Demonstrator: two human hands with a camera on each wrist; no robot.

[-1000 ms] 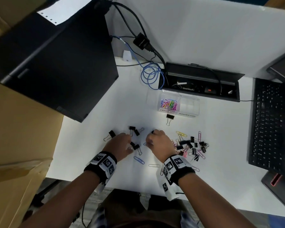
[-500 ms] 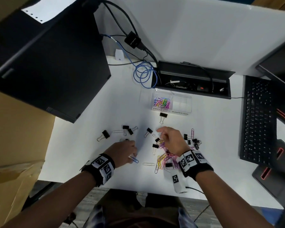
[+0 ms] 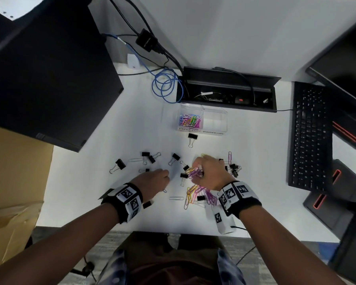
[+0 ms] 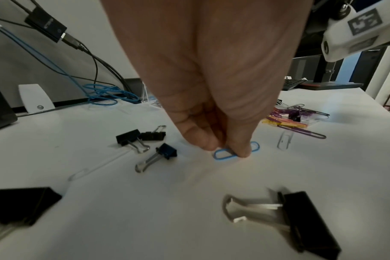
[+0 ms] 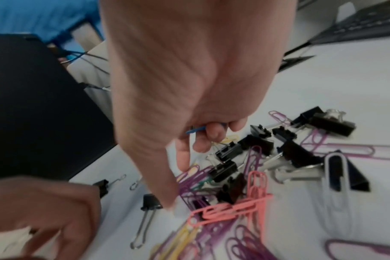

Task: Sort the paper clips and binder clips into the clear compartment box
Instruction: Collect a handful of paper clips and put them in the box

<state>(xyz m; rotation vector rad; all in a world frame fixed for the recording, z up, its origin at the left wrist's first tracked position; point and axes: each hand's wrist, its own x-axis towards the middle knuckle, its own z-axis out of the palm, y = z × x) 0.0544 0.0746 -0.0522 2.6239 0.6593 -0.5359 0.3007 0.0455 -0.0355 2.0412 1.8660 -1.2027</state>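
The clear compartment box (image 3: 214,128) stands at mid-table; its left cell holds coloured paper clips (image 3: 190,120) and its right cell looks empty. My left hand (image 3: 164,176) (image 4: 225,149) pinches a blue paper clip (image 4: 223,155) that lies flat on the table. My right hand (image 3: 197,167) (image 5: 189,158) grips a bunch of purple and yellow paper clips (image 3: 194,172), with a blue one in its curled fingers. Black binder clips (image 3: 175,158) lie scattered around both hands. A pile of coloured paper clips (image 3: 193,194) sits under my right wrist.
A black computer case (image 3: 49,68) fills the left of the desk. A black cable tray (image 3: 228,89) and a blue cable coil (image 3: 165,87) sit behind the box. A keyboard (image 3: 310,136) lies to the right, and one binder clip (image 3: 192,137) lies just before the box.
My right hand has moved right from beside the left hand to the coloured pile and gathered paper clips. My left hand has drawn back toward me onto the blue paper clip.
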